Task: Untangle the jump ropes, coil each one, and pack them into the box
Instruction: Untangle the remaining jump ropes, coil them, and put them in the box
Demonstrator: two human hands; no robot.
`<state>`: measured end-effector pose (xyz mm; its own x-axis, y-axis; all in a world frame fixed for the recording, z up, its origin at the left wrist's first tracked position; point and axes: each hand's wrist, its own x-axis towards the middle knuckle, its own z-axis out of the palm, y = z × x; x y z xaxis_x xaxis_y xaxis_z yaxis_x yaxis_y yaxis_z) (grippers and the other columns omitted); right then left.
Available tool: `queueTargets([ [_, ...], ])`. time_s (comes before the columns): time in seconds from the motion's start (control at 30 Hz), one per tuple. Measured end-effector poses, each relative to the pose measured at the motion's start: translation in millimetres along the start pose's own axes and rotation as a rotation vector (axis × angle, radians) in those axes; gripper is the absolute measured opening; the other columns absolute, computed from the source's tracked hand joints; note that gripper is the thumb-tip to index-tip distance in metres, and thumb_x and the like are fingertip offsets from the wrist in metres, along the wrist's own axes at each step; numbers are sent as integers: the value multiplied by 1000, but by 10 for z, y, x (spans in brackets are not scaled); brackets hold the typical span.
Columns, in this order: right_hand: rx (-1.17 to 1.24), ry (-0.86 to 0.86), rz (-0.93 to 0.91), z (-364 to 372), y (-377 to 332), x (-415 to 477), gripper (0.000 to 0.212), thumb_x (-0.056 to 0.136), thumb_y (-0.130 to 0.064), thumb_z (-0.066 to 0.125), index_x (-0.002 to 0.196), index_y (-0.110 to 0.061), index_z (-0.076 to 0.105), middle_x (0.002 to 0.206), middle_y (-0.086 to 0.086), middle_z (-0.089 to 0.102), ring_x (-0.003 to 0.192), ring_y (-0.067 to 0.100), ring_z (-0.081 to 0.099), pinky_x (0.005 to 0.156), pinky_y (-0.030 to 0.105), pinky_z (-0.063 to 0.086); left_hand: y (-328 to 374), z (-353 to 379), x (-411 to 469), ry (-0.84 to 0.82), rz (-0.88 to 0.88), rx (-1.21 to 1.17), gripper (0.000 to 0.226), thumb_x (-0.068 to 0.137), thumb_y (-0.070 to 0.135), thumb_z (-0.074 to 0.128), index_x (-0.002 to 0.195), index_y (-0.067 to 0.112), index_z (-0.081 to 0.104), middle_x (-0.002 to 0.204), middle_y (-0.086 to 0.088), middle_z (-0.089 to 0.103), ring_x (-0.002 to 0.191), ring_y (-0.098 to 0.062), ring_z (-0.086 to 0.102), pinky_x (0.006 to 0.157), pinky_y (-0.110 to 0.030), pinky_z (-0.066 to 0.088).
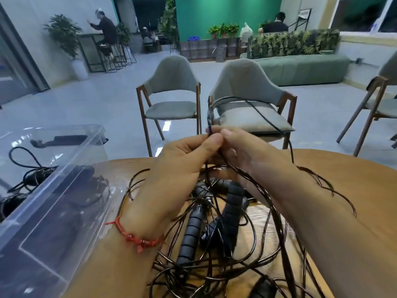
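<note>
A tangle of thin dark jump ropes [217,261] with black ribbed handles [233,203] lies on the wooden table [354,179] in front of me. My left hand [180,168] and my right hand [253,155] meet above the pile, both pinching the same rope strand [209,117], which loops up and over to the right. A clear plastic box [53,190] stands at the left, holding dark coiled ropes.
Two grey chairs [171,91] stand just beyond the table's far edge, with a third chair [378,104] at the right. A green sofa [300,67] and people sit far behind. A red bracelet [139,239] circles my left wrist.
</note>
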<state>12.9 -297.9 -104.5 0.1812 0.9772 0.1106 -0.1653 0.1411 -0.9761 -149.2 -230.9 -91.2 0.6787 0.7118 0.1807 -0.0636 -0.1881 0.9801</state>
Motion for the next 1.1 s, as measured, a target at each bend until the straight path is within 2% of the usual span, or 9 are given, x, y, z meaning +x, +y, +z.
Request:
queueTargets([
  [0.17,-23,-6,-22,61,-131,-122,32,111,-27,48,130,-18,71,127,6,75,118,26,72,95,50,62,81,-78,-13,118,58,125,28,105,46,59,113,35,83,105,4,80,108,-20,74,96,-52,57],
  [0.33,85,-58,-84,191,-188,-298,33,107,-18,44,132,-10,65,114,12,74,99,29,72,100,53,55,445,-146,25,171,131,143,28,105,42,62,106,24,84,90,5,77,92,-15,75,92,-44,61],
  [0.43,144,-122,-116,280,-276,-400,40,104,-6,36,132,-15,63,100,15,70,86,24,66,88,47,55,638,-172,81,155,176,151,27,104,42,65,105,23,84,90,-8,73,94,-28,74,85,-43,61],
  [0.5,159,-105,-158,329,-368,-464,43,105,3,44,130,-22,67,98,14,68,80,23,65,78,41,58,776,-166,79,135,180,146,27,104,42,66,104,22,84,85,-5,74,88,-22,74,80,-37,59],
  [0.6,38,-68,-259,395,-541,-590,38,99,-8,65,124,-36,72,103,5,72,82,24,67,76,39,60,1057,-154,40,111,232,168,28,104,43,65,105,22,84,84,-2,69,87,-21,68,81,-39,60],
  [0.73,69,-63,-313,467,-808,-738,32,109,-9,51,131,-28,65,115,11,71,81,30,68,70,43,60,1430,-173,29,98,301,184,27,105,41,65,105,22,84,80,-1,65,81,-20,61,76,-37,61],
  [0.87,100,-30,-273,519,-999,-878,32,107,-24,54,138,-17,61,100,10,71,68,24,62,60,36,54,1771,-196,55,151,346,185,25,104,39,68,102,20,85,82,-4,66,81,-23,59,94,-60,59],
  [0.97,-54,100,-351,542,-1058,-939,26,104,-15,64,130,-12,67,88,8,66,62,21,55,56,30,50,2012,-215,36,168,380,234,28,105,38,68,108,15,83,79,-1,67,77,-18,60,84,-46,60],
  [1.1,-211,90,-264,468,-1143,-1016,19,108,-22,60,122,-14,71,89,7,69,73,25,65,68,37,59,2341,-292,-15,240,441,241,28,105,34,67,110,11,81,70,5,62,64,-7,59,67,-26,60],
])
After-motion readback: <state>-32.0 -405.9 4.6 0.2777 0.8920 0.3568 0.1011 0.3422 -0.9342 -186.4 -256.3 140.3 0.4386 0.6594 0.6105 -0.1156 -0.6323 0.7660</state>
